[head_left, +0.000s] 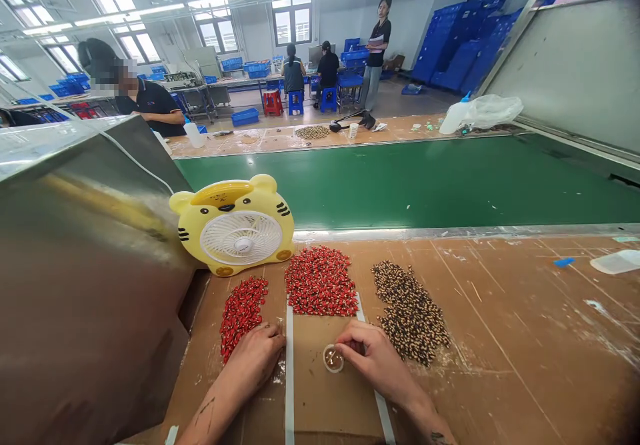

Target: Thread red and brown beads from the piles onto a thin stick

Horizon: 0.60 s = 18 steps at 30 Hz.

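Observation:
My right hand (373, 355) is pinched at the rim of a small round clear dish (326, 367). Whatever its fingertips hold is too small to make out. My left hand (257, 352) rests on the brown work surface with fingers curled together, beside the smaller pile of red pieces (240, 312); its fingertips are partly hidden. Between and beyond both hands lies a larger pile of small red pieces (320, 282) with pale tips. A pile of small black-and-gold pieces (413, 312) spreads to the right of my right hand.
A yellow animal-faced fan (235, 225) stands behind the red piles. At left rises a metal housing (90, 285). A green conveyor belt (425, 182) crosses beyond the brown table (500, 338). Across it, one person (155, 105) works at left; others are farther back.

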Motion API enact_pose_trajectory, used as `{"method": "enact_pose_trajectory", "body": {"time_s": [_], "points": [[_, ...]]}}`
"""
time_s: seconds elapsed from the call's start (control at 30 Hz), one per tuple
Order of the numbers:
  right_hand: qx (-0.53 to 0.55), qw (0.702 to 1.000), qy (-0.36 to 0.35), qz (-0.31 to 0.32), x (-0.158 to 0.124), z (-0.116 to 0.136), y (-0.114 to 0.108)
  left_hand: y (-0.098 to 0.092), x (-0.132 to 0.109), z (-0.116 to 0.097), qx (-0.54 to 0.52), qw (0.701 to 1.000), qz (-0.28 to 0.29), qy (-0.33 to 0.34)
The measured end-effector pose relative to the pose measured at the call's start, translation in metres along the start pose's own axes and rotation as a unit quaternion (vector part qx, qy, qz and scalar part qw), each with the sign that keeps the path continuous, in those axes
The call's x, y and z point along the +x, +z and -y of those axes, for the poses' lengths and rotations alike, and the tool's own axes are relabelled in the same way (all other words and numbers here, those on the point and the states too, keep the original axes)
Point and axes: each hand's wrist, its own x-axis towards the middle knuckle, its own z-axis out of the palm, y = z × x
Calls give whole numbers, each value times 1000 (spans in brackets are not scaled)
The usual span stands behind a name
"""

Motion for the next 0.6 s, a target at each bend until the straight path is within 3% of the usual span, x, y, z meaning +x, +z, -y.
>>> {"method": "enact_pose_trajectory", "body": {"time_s": [0.1, 0.3, 0.47, 0.6], "points": [[-17, 999, -29, 22, -4, -1, -2, 2, 3, 4, -1, 1000, -2, 4], [-73, 991, -107, 41, -9, -1, 2, -5, 6, 6, -161, 982, -102, -11], [-110, 982, -138, 60, -6, 0, 7, -3, 17, 7, -316, 934, -141, -85], [-129, 979, -151, 48, -4, -1, 4, 3, 23, 9, -486, 856, -122, -126]]}}
